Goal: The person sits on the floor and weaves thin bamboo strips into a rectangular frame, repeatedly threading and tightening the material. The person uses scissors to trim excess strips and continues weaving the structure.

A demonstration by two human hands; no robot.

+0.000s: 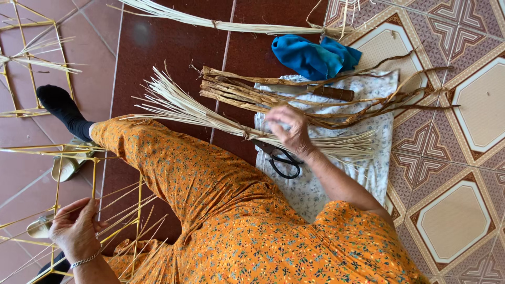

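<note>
Left hand: fingers closed on a thin strut of the yellow straw frame, low at the left of the view.
Right hand: reaching onto the tied bundle of pale straw; fingers curled over its stalks, grip not clear.
Straw bundle: lay across the floral cloth on the tiled floor, beside the orange-clad knee.
Scissors: black, on the cloth, just under the right hand.
Brown dried stalks: beyond the bundle, with a wooden-handled knife.
Blue cloth: bunched, at the cloth's far edge.
</note>
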